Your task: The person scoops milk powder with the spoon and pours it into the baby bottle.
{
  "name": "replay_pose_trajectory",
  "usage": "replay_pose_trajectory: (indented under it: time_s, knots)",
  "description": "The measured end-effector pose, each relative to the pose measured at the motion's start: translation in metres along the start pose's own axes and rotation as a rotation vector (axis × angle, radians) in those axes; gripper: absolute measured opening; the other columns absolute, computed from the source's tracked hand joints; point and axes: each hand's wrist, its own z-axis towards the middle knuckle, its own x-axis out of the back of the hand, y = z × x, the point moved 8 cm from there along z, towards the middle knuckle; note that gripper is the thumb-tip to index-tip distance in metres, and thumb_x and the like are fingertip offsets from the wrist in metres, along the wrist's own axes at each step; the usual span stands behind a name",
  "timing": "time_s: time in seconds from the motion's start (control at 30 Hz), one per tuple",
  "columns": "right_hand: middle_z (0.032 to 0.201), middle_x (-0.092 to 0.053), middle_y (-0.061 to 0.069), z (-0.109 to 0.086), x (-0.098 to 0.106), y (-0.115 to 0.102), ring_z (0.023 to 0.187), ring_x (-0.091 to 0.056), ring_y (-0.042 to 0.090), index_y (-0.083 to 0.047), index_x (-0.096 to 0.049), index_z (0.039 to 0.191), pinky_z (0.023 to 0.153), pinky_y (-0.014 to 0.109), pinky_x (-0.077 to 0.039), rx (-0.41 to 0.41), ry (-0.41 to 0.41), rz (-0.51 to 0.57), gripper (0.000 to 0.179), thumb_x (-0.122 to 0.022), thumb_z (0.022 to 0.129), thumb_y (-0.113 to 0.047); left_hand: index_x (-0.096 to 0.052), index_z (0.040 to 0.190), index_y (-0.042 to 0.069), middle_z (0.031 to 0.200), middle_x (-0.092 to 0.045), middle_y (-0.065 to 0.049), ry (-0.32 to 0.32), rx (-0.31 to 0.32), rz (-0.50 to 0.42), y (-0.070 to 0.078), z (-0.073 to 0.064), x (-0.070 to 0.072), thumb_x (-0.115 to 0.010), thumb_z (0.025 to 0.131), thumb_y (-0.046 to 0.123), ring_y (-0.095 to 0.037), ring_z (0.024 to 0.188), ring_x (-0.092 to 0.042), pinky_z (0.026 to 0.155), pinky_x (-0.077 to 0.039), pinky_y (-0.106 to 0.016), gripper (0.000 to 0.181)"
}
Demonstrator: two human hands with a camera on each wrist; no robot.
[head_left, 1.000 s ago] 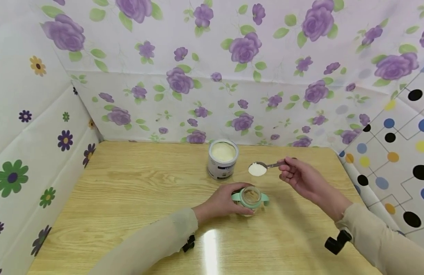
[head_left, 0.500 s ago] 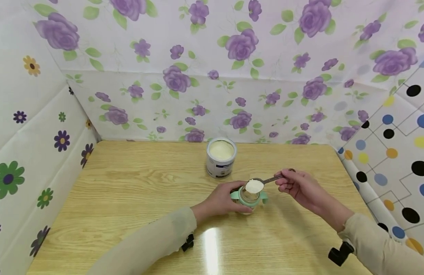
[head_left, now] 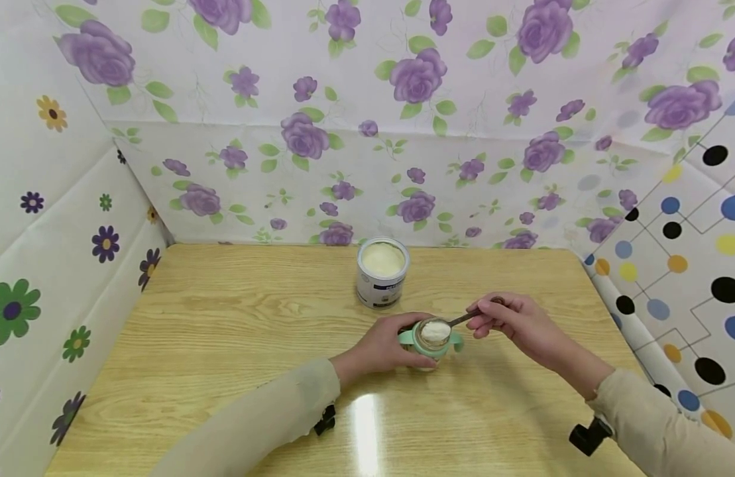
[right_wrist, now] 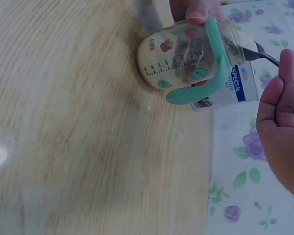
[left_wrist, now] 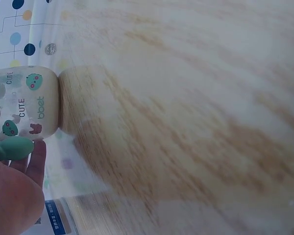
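Observation:
A clear baby bottle [right_wrist: 179, 56] with mint-green handles and printed cartoon figures stands uncapped on the table. My left hand [head_left: 385, 346] grips it around its left side, thumb and fingers on either side of the neck. In my right hand [head_left: 519, 324] the handle of a metal spoon [head_left: 464, 317] is pinched. The spoon's bowl, heaped with white powder [head_left: 435, 330], sits at the bottle's mouth, seemingly just inside the rim. In the left wrist view the bottle [left_wrist: 24, 103] shows its printed side and base, with part of my left hand [left_wrist: 14, 196] below.
Behind the bottle stands an open tin [head_left: 382, 291] holding pale powder. The wooden table [head_left: 254, 311] meets a flower-patterned cloth [head_left: 307, 185] at the back. Patterned cloths also hang at the left and right sides.
My right hand has brought the heaped spoon left and down from beside the tin to the bottle's mouth, tipping it slightly. The left hand keeps holding the bottle in place.

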Motion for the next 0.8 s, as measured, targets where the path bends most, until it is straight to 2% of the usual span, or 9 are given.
replay_pose_trajectory:
  time_s: [0.1, 0.2, 0.3, 0.47, 0.6, 0.8]
  knots:
    - [0.104, -0.08, 0.008, 0.001, -0.001, -0.002, 0.091, -0.077, 0.022, 0.012, -0.065, 0.125, 0.092, 0.036, -0.062, -0.014, 0.022, -0.08, 0.036, -0.049, 0.116, -0.019, -0.065, 0.144, 0.034, 0.13, -0.071, 0.014, 0.003, -0.005, 0.002, 0.0, 0.0, 0.0, -0.098, 0.08, 0.033, -0.004, 0.118, -0.066, 0.104, -0.053, -0.03, 0.072]
    - [0.104, -0.08, 0.009, 0.003, -0.003, -0.001, 0.091, -0.078, 0.023, 0.015, -0.063, 0.127, 0.092, 0.036, -0.062, -0.029, 0.022, -0.097, 0.04, -0.049, 0.117, -0.021, -0.065, 0.144, 0.034, 0.13, -0.071, 0.015, 0.003, -0.006, 0.004, -0.001, 0.0, 0.0, -0.098, 0.08, 0.034, -0.004, 0.118, -0.066, 0.103, -0.054, -0.03, 0.072]
    - [0.104, -0.08, 0.006, 0.004, -0.005, 0.002, 0.091, -0.077, 0.02, 0.013, -0.064, 0.127, 0.092, 0.035, -0.062, -0.035, 0.007, -0.037, 0.04, -0.045, 0.118, -0.022, -0.065, 0.145, 0.034, 0.13, -0.071, 0.015, 0.003, 0.0, 0.008, -0.001, 0.0, 0.0, -0.098, 0.08, 0.035, -0.004, 0.118, -0.066, 0.103, -0.053, -0.03, 0.072]
    - [0.102, -0.081, 0.003, 0.007, -0.008, 0.008, 0.09, -0.077, 0.013, -0.003, -0.073, 0.123, 0.092, 0.03, -0.061, -0.054, -0.021, 0.159, 0.038, -0.041, 0.119, -0.022, -0.064, 0.146, 0.034, 0.132, -0.07, 0.015, 0.004, 0.012, 0.021, -0.002, 0.0, 0.0, -0.097, 0.08, 0.037, -0.004, 0.119, -0.065, 0.104, -0.053, -0.03, 0.073]
    - [0.102, -0.081, 0.002, 0.007, -0.011, 0.011, 0.092, -0.077, 0.012, -0.007, -0.074, 0.123, 0.094, 0.03, -0.061, -0.086, -0.033, 0.279, 0.041, -0.038, 0.119, -0.025, -0.064, 0.146, 0.034, 0.132, -0.07, 0.015, 0.006, 0.01, 0.023, 0.0, 0.0, 0.0, -0.097, 0.08, 0.038, -0.004, 0.119, -0.065, 0.104, -0.053, -0.03, 0.073]
    - [0.105, -0.08, 0.001, 0.007, -0.014, 0.01, 0.096, -0.076, 0.012, -0.008, -0.073, 0.124, 0.098, 0.031, -0.06, -0.123, -0.029, 0.29, 0.047, -0.034, 0.12, -0.034, -0.064, 0.146, 0.033, 0.131, -0.071, 0.014, 0.005, 0.011, 0.016, 0.001, 0.0, 0.0, -0.097, 0.081, 0.037, -0.004, 0.118, -0.066, 0.103, -0.053, -0.03, 0.074]
